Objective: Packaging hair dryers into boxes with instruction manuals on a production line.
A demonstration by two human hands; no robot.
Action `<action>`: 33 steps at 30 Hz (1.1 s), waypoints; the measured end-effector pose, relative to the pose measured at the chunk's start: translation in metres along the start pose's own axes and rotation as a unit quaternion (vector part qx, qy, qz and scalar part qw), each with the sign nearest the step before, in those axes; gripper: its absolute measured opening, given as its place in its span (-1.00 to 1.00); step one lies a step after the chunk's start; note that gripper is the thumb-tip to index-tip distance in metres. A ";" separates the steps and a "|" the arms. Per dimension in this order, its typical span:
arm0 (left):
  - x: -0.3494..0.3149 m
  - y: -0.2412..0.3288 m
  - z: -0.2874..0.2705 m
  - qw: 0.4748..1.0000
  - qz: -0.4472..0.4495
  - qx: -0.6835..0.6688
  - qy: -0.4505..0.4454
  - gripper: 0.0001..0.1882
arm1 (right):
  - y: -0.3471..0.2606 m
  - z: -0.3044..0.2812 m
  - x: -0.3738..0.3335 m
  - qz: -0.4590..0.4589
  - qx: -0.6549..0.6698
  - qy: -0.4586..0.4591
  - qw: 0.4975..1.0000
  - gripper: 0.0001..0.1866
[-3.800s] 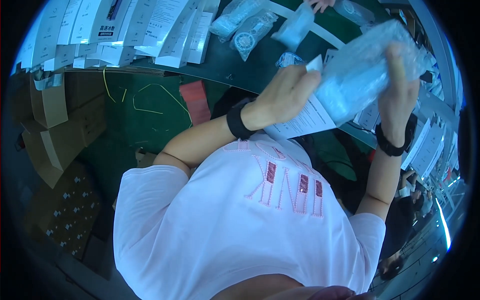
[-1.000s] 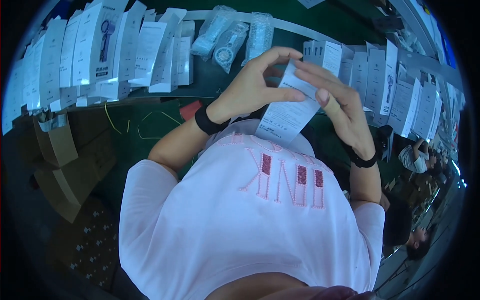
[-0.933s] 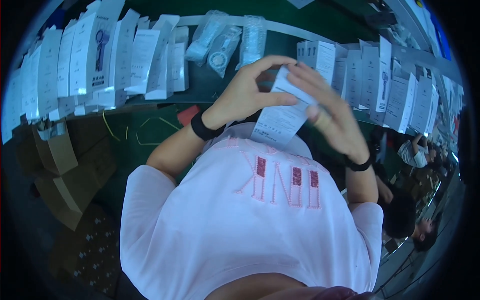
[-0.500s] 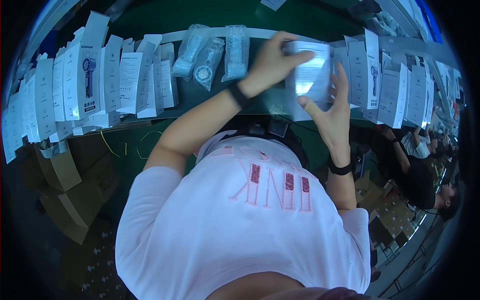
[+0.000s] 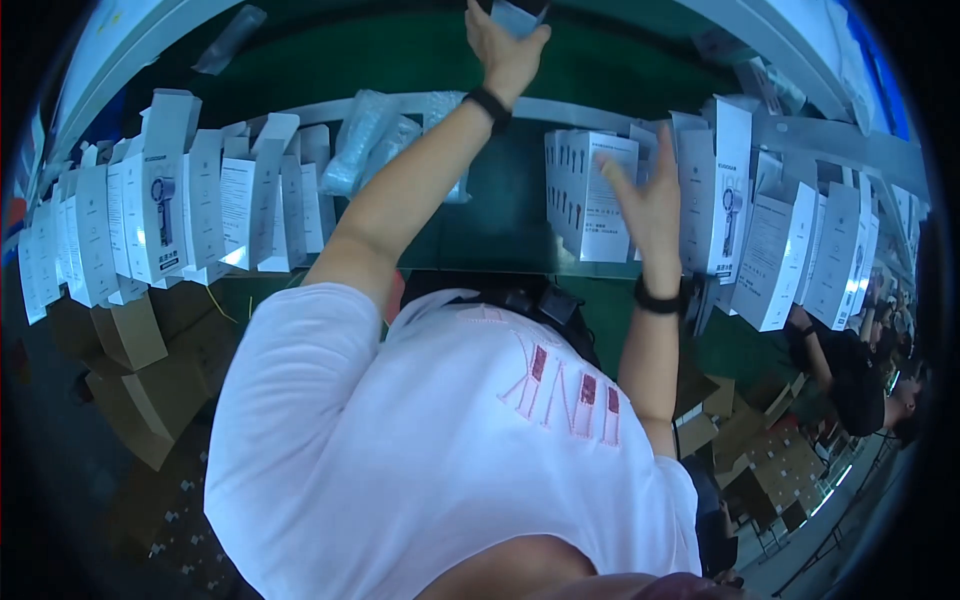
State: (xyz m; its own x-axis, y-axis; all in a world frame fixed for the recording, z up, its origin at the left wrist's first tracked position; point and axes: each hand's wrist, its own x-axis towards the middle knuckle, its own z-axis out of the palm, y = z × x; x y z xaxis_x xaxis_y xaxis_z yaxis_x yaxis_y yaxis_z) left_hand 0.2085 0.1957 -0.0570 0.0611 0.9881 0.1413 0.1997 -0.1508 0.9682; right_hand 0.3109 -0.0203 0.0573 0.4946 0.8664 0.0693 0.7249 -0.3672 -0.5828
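Observation:
My left hand [image 5: 508, 55] is stretched far forward to the top edge of the view. Between its thumb and fingers is a small pale flat piece [image 5: 515, 18], partly cut off by the edge. My right hand [image 5: 648, 205] is over the right side of the bench, thumb and fingers apart. Its thumb overlaps the face of a white printed box [image 5: 605, 185] standing upright on the bench; whether it touches the box I cannot tell. Bubble-wrapped handheld fans [image 5: 357, 140] lie left of centre, partly behind my left forearm.
Open-topped white cartons stand in a row at the left [image 5: 165, 210] and another at the right [image 5: 730, 205]. A pale rail [image 5: 560, 112] runs behind the bench, with a green surface beyond. Brown cardboard boxes [image 5: 130, 335] sit below left. Another person [image 5: 850, 375] is at far right.
My left hand has left the white box and reached forward to the pale piece. The box, held between both hands before, now stands on the bench; my right hand has spread beside it.

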 end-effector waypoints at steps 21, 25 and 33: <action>-0.124 0.066 -0.058 0.962 -0.047 0.039 -0.268 0.36 | -0.002 0.018 0.041 0.011 -0.106 -0.020 0.994 -0.37; -0.036 0.032 -0.019 0.983 0.086 0.154 -0.041 0.35 | -0.071 -0.006 0.038 -0.075 0.003 -0.025 0.997 -0.34; 0.067 -0.026 -0.011 0.976 0.091 0.107 -0.166 0.34 | -0.062 -0.019 0.034 -0.050 0.008 -0.014 0.999 -0.23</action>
State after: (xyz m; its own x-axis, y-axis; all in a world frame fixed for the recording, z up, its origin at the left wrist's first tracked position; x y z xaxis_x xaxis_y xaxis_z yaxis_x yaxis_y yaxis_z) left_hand 0.1964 0.2659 -0.0703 0.4219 0.8848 0.1979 0.3537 -0.3615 0.8627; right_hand 0.2919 0.0251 0.1109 0.4057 0.9079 0.1053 0.7621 -0.2725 -0.5873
